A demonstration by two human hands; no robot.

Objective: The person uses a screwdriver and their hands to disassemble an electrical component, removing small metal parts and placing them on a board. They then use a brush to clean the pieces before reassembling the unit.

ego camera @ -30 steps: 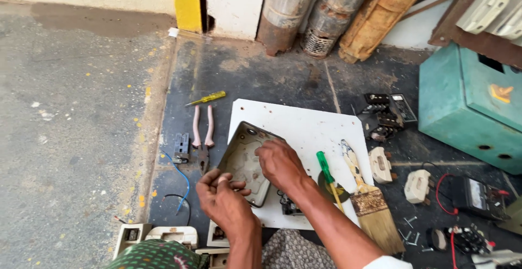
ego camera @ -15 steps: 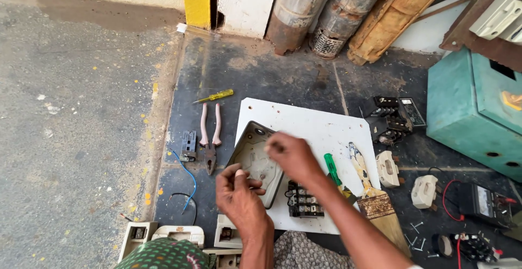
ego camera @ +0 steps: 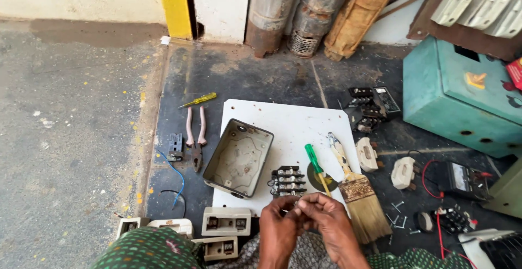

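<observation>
Left hand [ego camera: 278,223] and right hand [ego camera: 326,221] meet at the board's [ego camera: 293,125] near edge, fingertips pinching something small, apparently hidden, beside the terminal block [ego camera: 287,181].

Head camera, steep downward view, floor [ego camera: 81,138] near.

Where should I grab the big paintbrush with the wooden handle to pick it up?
Grab the wide paintbrush with the pale wooden handle by that handle, probably from above. The handle lies flat on the white board, slim and free on top, pointing away from the person; the bristle end is broad and floppy. The green-handled screwdriver lies close on one side, so pinch carefully.
</observation>
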